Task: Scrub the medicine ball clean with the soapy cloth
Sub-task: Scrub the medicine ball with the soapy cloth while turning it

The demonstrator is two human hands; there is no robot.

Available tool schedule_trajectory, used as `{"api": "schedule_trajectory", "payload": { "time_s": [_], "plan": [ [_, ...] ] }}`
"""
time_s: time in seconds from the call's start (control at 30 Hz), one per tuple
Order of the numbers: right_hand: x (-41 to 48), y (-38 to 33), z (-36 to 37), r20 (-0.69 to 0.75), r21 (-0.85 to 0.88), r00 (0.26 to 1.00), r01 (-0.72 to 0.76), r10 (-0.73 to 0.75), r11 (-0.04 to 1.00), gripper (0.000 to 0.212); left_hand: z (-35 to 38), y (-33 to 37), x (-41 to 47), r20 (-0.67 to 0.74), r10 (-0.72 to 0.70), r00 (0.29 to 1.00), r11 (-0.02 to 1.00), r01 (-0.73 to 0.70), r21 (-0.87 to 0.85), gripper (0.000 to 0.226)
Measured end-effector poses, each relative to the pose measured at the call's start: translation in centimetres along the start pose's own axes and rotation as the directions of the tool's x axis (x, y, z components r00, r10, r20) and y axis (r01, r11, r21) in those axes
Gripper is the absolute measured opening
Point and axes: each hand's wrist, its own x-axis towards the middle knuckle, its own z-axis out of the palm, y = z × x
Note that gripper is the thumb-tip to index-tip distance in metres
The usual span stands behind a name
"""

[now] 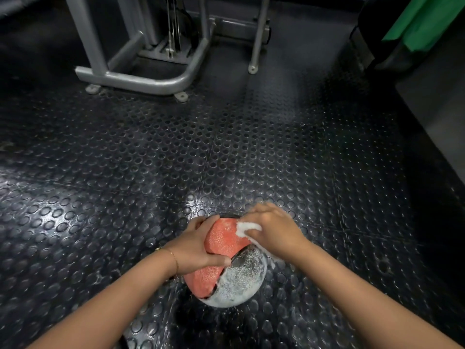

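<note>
studded black rubber floor [151, 159], grey machine frame [141, 79], green panel [422, 18]

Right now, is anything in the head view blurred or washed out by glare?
Head view: the right hand is motion-blurred over the cloth; glare shines off the studded floor beyond the medicine ball; the left hand is sharp; far corners are dark.

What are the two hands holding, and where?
The left hand grips the medicine ball on its orange side; the right hand holds the soapy cloth against its top.

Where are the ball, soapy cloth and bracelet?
Orange and grey medicine ball [221, 238]: head view, orange panel.
White soapy cloth [245, 228]: head view, foamy edge.
Thin gold bracelet [174, 256]: head view, chain over wrist.
</note>
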Motion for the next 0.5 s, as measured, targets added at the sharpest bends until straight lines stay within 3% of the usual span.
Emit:
{"api": "schedule_trajectory", "payload": {
  "time_s": [0.1,0.27,0.4,0.5],
  "plan": [
    [0.6,0.4,0.1,-0.030,-0.047,0.998,-0.051,0.050,0.998,0.028,0.2,0.0,-0.1,0.005,0.005,1.000,1.000,-0.005,0.006,0.108],
    [0.5,-0.7,0.4,0.007,-0.039,0.998,0.070,-0.069,0.997,0.022,0.3,0.1,0.0,0.017,0.024,1.000,1.000,-0.024,0.002,0.109],
    [0.9,-0.4,-0.1,-0.023,-0.091,0.999,0.035,-0.038,0.995,0.021,0.3,0.2,0.1,0.035,0.045,0.998,0.998,-0.047,0.040,0.110],
    [0.1,-0.9,0.3,0.000,-0.092,0.995,0.104,-0.104,0.990,0.021,0.2,-0.2,0.0,0.058,0.063,0.996,0.997,-0.065,0.037,0.113]
  ]
}}
